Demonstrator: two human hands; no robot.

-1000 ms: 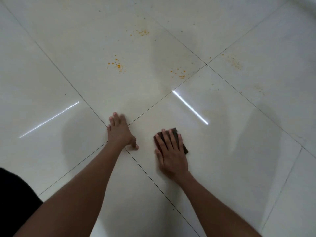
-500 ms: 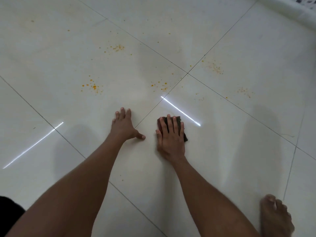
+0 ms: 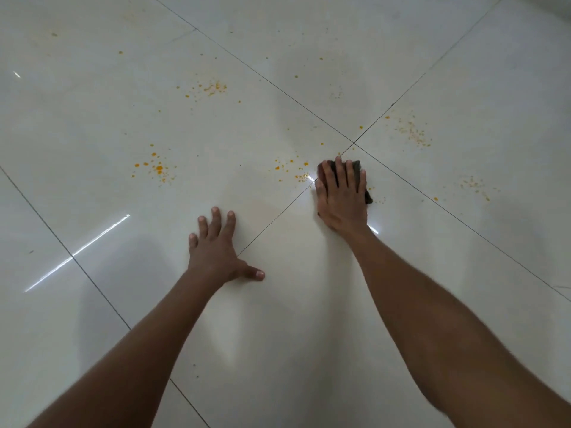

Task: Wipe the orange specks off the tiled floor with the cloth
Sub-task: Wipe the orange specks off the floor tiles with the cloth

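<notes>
A dark cloth (image 3: 358, 167) lies flat on the glossy white tiled floor (image 3: 92, 125), pressed down by my right hand (image 3: 341, 196), which covers most of it. Just left of the cloth sits a cluster of orange specks (image 3: 292, 169). Other orange patches lie further left (image 3: 156, 168), at the upper middle (image 3: 210, 88), beyond the grout cross at the upper right (image 3: 412, 131) and at the right (image 3: 475, 185). My left hand (image 3: 217, 251) rests flat on the tile with fingers spread, holding nothing.
Dark grout lines cross just beyond the cloth (image 3: 353, 143). Bright light reflections streak the floor at the left (image 3: 77, 251). Tiny stray specks dot the far tiles.
My right hand has slid the cloth forward toward the grout cross, up to the nearest speck cluster. My view has moved closer to the specks. The foot at lower right is out of view.
</notes>
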